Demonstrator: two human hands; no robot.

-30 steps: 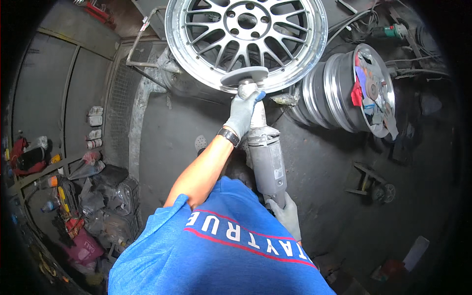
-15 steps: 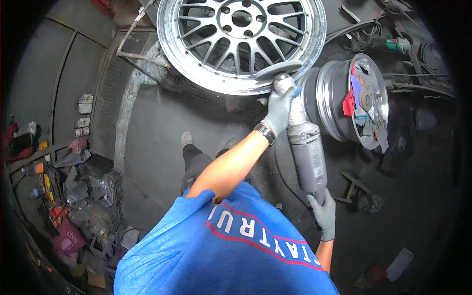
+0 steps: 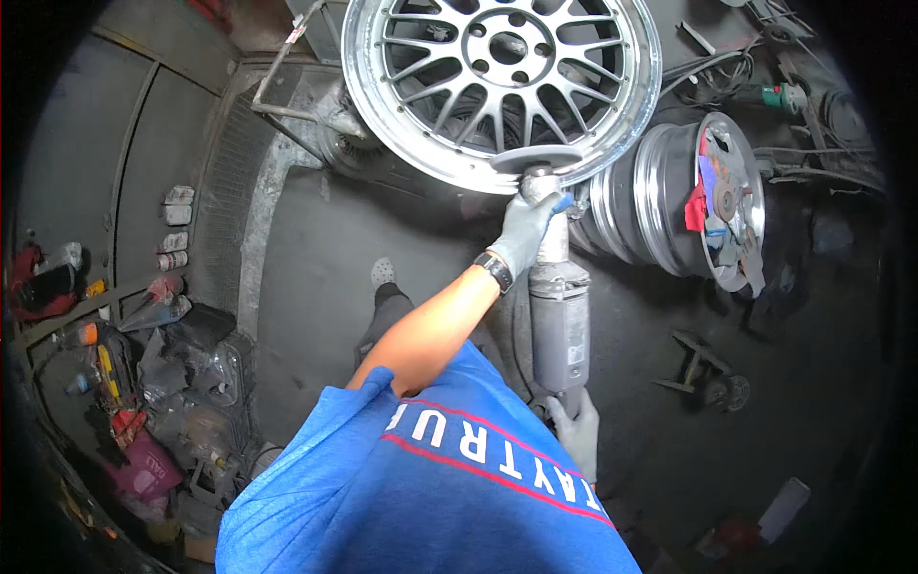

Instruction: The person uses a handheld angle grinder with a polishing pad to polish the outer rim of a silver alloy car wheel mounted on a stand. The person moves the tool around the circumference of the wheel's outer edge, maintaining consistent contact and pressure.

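Note:
A silver multi-spoke car wheel rim (image 3: pixel 421 158) is at the top, face up. A long grey angle grinder (image 3: pixel 561 330) extends toward me from the wheel's near edge. Its flat grey disc (image 3: pixel 535 156) overlaps the near lip; whether they touch is unclear. My left hand (image 3: pixel 524 230), in a grey glove with a black watch at the wrist, is closed round the grinder's front end just behind the disc. At the rear, my right hand (image 3: pixel 577 435), also gloved, is closed on the handle. Its wrist is partly hidden by my blue shirt.
On the right another wheel rim (image 3: pixel 660 191) lies on its side, with a red cloth (image 3: pixel 695 208) and discs inside. A green-ended power tool (image 3: pixel 784 97) and cables lie beyond. A metal stand (image 3: pixel 703 364) is at lower right. Bags and crates (image 3: pixel 206 373) crowd the left wall.
The grinder's disc has moved left along the wheel's near lip. The grinder's rear and my right hand have swung left, so the tool points straighter ahead. The whole view has shifted slightly.

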